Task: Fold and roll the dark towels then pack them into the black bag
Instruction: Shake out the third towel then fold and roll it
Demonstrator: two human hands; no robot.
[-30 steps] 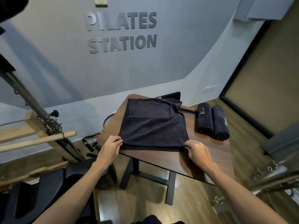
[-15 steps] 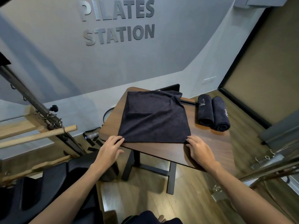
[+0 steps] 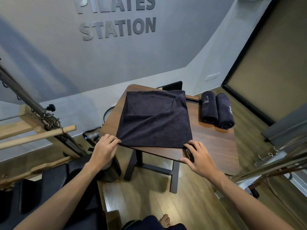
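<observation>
Dark folded towel [image 3: 154, 119] (flat), corners toward hands [image 3: 103, 151].

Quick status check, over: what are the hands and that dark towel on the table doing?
Left hand pinching near-left corner of flat dark towel. Right hand at near-right corner, grip unclear. Two rolled dark towels beside it on brown wooden table; nothing blocking.

Single head view — looks forward-down, close over table [image 3: 214, 146].
</observation>
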